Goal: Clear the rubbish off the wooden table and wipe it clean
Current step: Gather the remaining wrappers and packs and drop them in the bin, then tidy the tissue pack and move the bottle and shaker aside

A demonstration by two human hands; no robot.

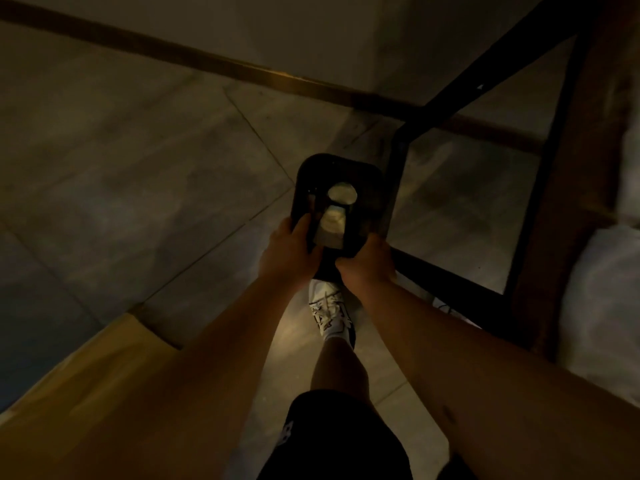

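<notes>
Your left hand and right hand clamp the black tray's six-o'clock rim, fingertips hidden beneath. A dim pale cup lies on it, details indistinct.

Two hands: left, right, both gripping rim of one black bin. Inside bin: two pale crumpled pieces of rubbish, upper, lower. One white shoe on floor. One black metal frame. One wooden desk corner.
</notes>
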